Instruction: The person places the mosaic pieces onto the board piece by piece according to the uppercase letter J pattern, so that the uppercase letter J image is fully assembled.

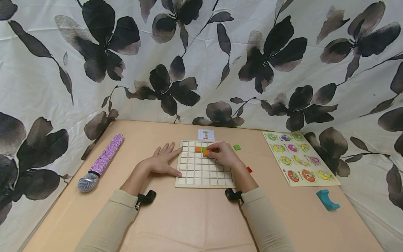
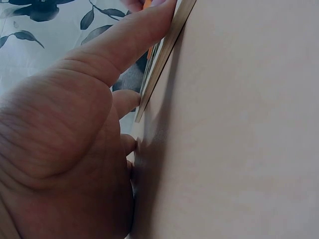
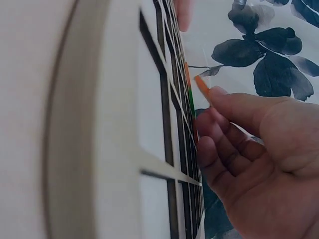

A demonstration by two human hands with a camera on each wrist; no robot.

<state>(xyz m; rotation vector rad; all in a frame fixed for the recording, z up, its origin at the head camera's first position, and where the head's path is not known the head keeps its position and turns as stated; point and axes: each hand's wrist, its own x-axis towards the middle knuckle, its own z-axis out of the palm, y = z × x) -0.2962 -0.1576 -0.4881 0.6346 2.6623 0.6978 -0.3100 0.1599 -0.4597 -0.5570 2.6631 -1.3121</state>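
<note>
A wooden grid board [image 1: 192, 181] lies on the table, divided into small square cells. My left hand [image 1: 161, 161] is spread flat at its left side, thumb and index fingertips touching the edge; the left wrist view shows the thumb [image 2: 134, 42] along the rim. Over the upper part of the board, my right hand [image 1: 224, 154] pinches an orange square tile [image 1: 206, 153] between thumb and fingers. The right wrist view shows this tile [image 3: 203, 88] tilted above the grid. Another orange tile [image 1: 198, 149] and a green tile [image 1: 204, 148] sit in an upper row, partly beside the fingers.
A pattern card [image 1: 206, 135] lies behind the board. A loose green tile [image 1: 237, 147] and a red piece [image 1: 249, 169] are right of it. Farther right are a fruit picture sheet [image 1: 301, 159] and a teal curved block [image 1: 327, 200]. A glittery microphone [image 1: 101, 162] lies at left.
</note>
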